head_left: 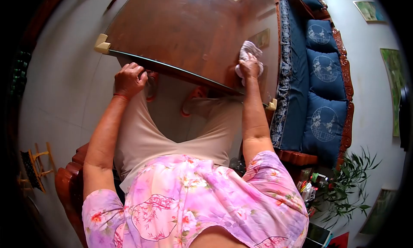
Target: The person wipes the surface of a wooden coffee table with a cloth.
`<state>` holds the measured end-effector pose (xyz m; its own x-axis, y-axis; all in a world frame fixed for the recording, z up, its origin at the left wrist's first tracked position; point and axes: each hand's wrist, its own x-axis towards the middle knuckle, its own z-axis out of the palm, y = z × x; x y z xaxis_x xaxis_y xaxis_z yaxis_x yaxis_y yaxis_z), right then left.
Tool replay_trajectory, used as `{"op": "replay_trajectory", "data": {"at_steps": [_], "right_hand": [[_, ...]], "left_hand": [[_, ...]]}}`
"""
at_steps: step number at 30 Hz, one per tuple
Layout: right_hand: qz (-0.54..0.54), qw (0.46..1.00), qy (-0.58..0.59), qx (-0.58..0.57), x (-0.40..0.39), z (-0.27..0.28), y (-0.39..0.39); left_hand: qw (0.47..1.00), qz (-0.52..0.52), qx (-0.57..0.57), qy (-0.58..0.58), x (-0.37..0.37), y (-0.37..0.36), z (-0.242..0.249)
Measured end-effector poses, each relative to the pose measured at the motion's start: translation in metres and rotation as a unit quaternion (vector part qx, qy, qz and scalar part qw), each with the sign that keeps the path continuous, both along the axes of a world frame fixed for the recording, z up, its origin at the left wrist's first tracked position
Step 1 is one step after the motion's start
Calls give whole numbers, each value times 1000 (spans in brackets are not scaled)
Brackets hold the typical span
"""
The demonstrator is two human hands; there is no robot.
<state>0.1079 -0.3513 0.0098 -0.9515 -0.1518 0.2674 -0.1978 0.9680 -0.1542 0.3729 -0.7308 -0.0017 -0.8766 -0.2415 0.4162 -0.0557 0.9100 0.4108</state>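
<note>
A crumpled pale cloth [249,50] lies on the glass-topped wooden table [180,33], close to its right side. My right hand [249,67] is closed on the cloth and presses it against the tabletop. On my knee, just below the table's near edge, rests my left hand [130,79] with its fingers curled in; I see nothing in it. A red band circles the left wrist. One cream corner guard [102,44] caps the table's near left corner, and another guard [272,104] sits at the near right corner.
A carved wooden sofa with blue cushions [325,67] runs along the table's right side. Below it are a leafy plant [350,183] and assorted small items [309,191]. A small wooden stool-like piece [36,168] stands at the lower left. Pictures hang on the right wall.
</note>
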Motion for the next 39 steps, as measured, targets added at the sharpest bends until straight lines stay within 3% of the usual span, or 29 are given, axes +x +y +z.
{"op": "replay_trajectory", "data": {"at_steps": [3,5,10,15,21,30,32,35,39], "right_hand": [[55,997,-34,-36,26,23,-68],[152,984,-30,-91,34,16,-114],[260,961,-31,-85,105,28,-244],[292,949,-4,-123,135,26,-280],[241,959,-22,-151,113,24,-224],[74,995,25,-67,55,13,-49],[23,997,54,-42,37,-1,-5],[-46,998,13,-29,26,13,52],[-173,985,-6,11,-16,-13,141]], "left_hand": [[1000,1,1,9,1,-2,2],[1000,5,1,5,0,-4,-2],[1000,18,-13,-11,0,-6,-6],[998,24,-43,-46,2,-7,-3],[997,21,-66,-45,2,0,-5],[993,16,-92,-67,-2,12,-1],[994,16,-88,-65,-2,12,-2],[995,11,-87,-53,-1,11,-4],[996,9,-81,-44,1,11,0]]}}
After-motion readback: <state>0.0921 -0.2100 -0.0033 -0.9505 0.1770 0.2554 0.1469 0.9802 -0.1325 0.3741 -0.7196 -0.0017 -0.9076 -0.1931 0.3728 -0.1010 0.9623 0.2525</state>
